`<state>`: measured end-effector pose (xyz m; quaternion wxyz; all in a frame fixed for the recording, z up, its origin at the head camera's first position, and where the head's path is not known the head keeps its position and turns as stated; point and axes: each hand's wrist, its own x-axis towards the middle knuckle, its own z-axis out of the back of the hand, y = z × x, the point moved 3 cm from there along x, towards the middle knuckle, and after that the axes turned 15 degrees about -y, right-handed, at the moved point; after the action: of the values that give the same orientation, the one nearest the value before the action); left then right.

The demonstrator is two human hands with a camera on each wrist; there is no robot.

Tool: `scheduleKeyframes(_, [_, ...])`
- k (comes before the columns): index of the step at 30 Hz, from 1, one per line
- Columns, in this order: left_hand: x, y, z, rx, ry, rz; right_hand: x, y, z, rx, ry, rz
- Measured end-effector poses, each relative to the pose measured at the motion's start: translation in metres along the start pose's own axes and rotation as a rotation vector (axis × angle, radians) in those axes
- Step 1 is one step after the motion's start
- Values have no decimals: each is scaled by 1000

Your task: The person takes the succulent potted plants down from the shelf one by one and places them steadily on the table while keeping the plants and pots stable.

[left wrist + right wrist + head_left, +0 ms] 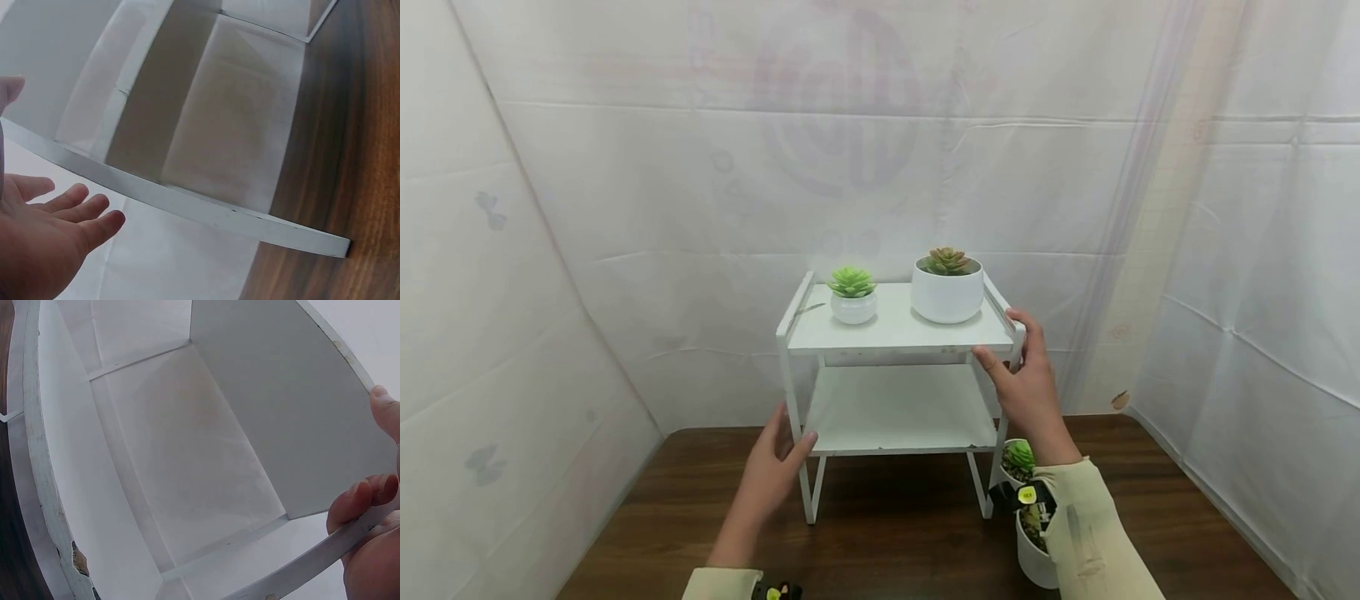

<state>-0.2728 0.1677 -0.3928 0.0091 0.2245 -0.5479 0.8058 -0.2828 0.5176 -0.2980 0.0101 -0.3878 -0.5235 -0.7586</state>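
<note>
A white two-tier shelf (pixel 898 408) stands on the wooden table. My right hand (pixel 1032 396) grips its upper right corner; the right wrist view shows the thumb (pixel 384 403) on the board's front edge and curled fingers (pixel 353 503) around the side post. Beside the left front leg is my left hand (pixel 771 467), fingers loosely extended. In the left wrist view those fingers (pixel 94 228) appear apart from the post. On the top board sit a small white pot with a bright green succulent (pixel 853 300) and a larger white pot with a reddish-green succulent (pixel 947 292).
Two more white potted succulents stand on the table at the right, one behind (pixel 1018 457) and one nearer (pixel 1036 560), both partly hidden by my right wrist. White sheeting (pixel 865 167) hangs behind the table (pixel 895 550) and on both sides.
</note>
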Motion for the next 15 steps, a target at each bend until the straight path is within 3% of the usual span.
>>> scheduleKeyframes(15, [2,-22,7,40,1,36,-1,2,1,-23,-9,16])
